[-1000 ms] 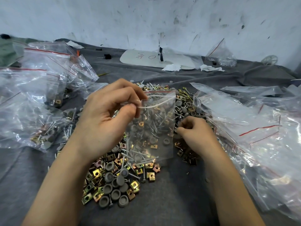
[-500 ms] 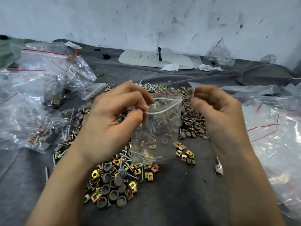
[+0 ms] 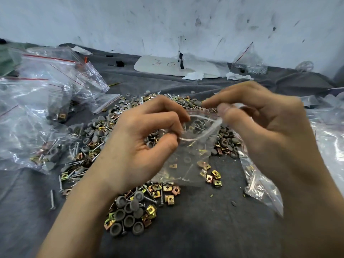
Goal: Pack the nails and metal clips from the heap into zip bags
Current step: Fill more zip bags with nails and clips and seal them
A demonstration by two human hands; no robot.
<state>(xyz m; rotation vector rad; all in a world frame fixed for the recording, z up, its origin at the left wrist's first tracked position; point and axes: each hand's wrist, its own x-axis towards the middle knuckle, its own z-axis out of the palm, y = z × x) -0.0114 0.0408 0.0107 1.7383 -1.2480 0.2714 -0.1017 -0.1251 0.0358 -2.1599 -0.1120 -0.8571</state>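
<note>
Between the fingers of the left hand (image 3: 137,146) and the right hand (image 3: 270,131) I see a zip bag (image 3: 193,157). It is clear like glass, with a thin red line along the top, right at the fingertips. Under the fingers lies the heap (image 3: 134,207): round caps (image 3: 119,215) in dull grey, little square clips (image 3: 151,210) in shiny gold and some in coppery pink, and nails (image 3: 52,199) in silver. The cloth (image 3: 204,229) below them is dark grey. Left of the fingers, more bags (image 3: 46,101) are clear with red stripes. Past the fingertips a white board (image 3: 149,66) has black scribbles, and the wall (image 3: 167,19) is pale blue-white with dark specks.
</note>
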